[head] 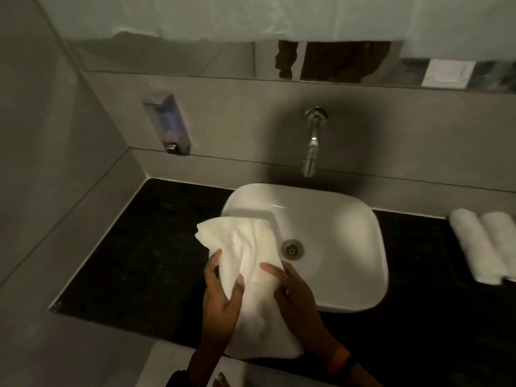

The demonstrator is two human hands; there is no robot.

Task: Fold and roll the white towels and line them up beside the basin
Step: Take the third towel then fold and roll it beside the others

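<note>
A: Towel location?

B: White towel (pixel 251 277) up off the black counter (pixel 134 247), held in both hands in front of the near-left corner of the white basin (pixel 335 233). Loosely folded, long and crumpled, far end flopped over the basin's left rim, near end hanging past the counter's front edge.

A: Left hand grip?

B: Left hand (pixel 220 300) on the towel's left edge. Thumb pressed on top of the cloth, fingers curled round the edge and under. Pinching the towel, not spread.

A: Right?

B: Right hand (pixel 293 291) on the towel's right edge, near the basin's front rim. Forefinger laid flat across the top, ring on one finger, other fingers bent in against the cloth. Closed on the towel too. Dark band with orange on that wrist.

A: Finished ones?

B: Two rolled towels (pixel 485 244) on the counter right of the basin, lying side by side, touching each other, well apart from the hands. Partly cut off by the frame edge, so possibly more, cannot tell.

A: Rest of scene, quick.

B: Chrome tap (pixel 312 143) out of the grey wall, spout over the basin's back edge. Metal drain (pixel 291 249) in the basin, just beside the towel's right edge. Soap dispenser (pixel 167 124) on the wall, up left of the basin. Mirror strip (pixel 173 58) above, upper part covered in white sheeting. Dim light, some blur.
</note>
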